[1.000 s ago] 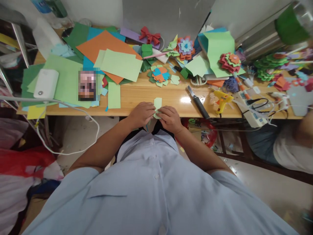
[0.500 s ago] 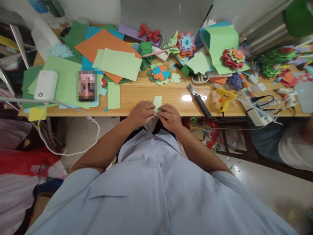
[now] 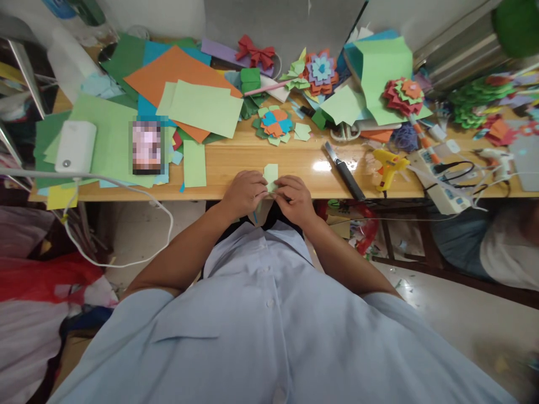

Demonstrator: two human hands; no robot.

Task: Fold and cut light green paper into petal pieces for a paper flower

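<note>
At the table's front edge, a small piece of light green paper (image 3: 270,173) is pinched between both hands. My left hand (image 3: 245,192) is closed on its left side, fingers bent over the paper. On the right side my right hand (image 3: 293,197) grips it with thumb and fingertips. The lower part of the paper is hidden by the fingers. Straight ahead lie a layered paper flower (image 3: 275,123) in orange, blue and green, and a small light green paper piece (image 3: 302,132). A light green paper strip (image 3: 194,164) rests left of my hands.
A black-handled knife (image 3: 347,177) and a yellow glue gun (image 3: 387,167) lie to the right, near a power strip (image 3: 442,188). On the left are coloured sheets (image 3: 206,106), a white power bank (image 3: 76,147) and its cable. Another person's leg (image 3: 457,241) shows at far right.
The view has shifted slightly. Both hands stay at the table edge with the green paper between them, the fingers moving only a little.
</note>
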